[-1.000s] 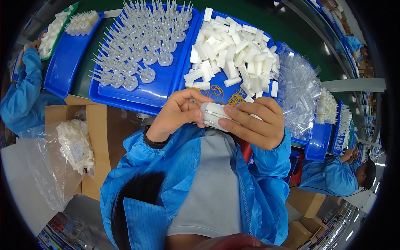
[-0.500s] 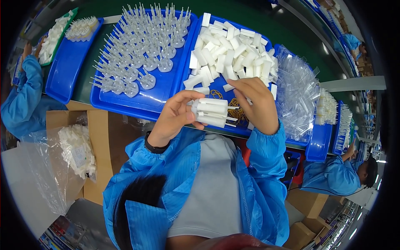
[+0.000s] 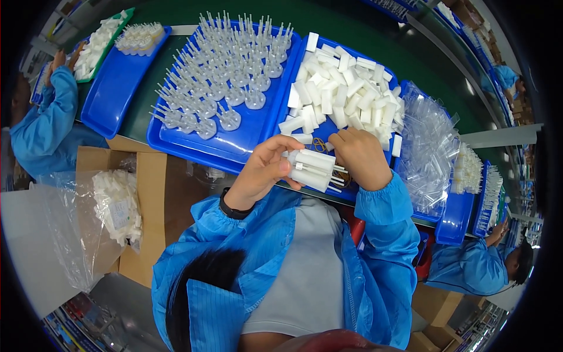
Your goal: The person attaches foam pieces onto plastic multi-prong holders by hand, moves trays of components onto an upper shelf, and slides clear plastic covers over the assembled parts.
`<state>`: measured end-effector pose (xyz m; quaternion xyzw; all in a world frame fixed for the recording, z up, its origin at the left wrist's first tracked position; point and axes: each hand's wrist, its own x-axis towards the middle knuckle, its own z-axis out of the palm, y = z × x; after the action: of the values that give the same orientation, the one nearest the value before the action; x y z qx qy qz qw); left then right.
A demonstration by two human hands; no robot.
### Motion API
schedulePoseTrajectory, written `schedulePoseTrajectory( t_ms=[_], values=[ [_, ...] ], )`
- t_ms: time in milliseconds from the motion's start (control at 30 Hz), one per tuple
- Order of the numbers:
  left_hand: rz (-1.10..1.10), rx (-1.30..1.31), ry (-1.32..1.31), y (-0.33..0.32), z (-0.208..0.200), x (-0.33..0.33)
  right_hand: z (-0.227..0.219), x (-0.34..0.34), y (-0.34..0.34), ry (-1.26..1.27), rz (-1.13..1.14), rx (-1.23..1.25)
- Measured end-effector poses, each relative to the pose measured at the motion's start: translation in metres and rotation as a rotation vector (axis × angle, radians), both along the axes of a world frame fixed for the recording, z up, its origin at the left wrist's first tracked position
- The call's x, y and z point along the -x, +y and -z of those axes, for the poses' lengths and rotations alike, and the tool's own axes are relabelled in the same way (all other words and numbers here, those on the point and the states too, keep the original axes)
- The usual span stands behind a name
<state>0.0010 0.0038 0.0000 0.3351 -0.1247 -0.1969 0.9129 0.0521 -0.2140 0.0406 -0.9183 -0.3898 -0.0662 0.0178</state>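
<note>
My left hand [image 3: 264,171] is closed round the clear base of a pronged plastic holder [image 3: 314,170], which lies sideways with its thin prongs pointing right. White foam blocks sit along several of the prongs, while the bare prong tips stick out past them. Just beyond the prongs, my right hand [image 3: 362,158] is closed with its fingers curled. A bit of a white foam block shows at its fingertips, mostly hidden by the hand. Yellow rubber bands [image 3: 318,144] lie partly behind my hands, in the tray of loose white foam blocks [image 3: 346,88].
A blue tray [image 3: 240,146] at the left holds many upright pronged holders [image 3: 229,70]. Clear plastic sleeves [image 3: 422,152] are heaped at the right. An open cardboard box [image 3: 153,205] with bagged white pieces stands at lower left. Co-workers in blue sit at both sides.
My right hand has drawn back from the foam pile toward the prongs, its fingers curling in. My left hand keeps the holder, now tilted slightly down to the right. The whole view has shifted.
</note>
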Motion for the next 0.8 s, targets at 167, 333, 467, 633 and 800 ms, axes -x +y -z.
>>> schedulePoseTrajectory(
  t_ms=[167, 333, 467, 633, 800],
  values=[
    [0.006, 0.019, 0.000, 0.000, 0.004, -0.001, 0.001, 0.001, 0.002, 0.065, -0.032, -0.122],
    [0.000, 0.035, 0.008, 0.001, 0.005, 0.000, -0.006, 0.006, 0.005, 0.030, 0.020, -0.299],
    [-0.004, 0.050, 0.022, 0.000, 0.007, 0.000, -0.016, 0.010, 0.002, 0.112, 0.089, -0.450],
    [-0.078, 0.024, 0.038, -0.004, 0.003, 0.000, -0.030, 0.018, -0.007, 0.160, 0.172, -0.657],
    [-0.087, 0.009, 0.010, -0.004, 0.005, -0.001, -0.038, 0.027, -0.013, 0.198, 0.221, -0.821]
  ],
)
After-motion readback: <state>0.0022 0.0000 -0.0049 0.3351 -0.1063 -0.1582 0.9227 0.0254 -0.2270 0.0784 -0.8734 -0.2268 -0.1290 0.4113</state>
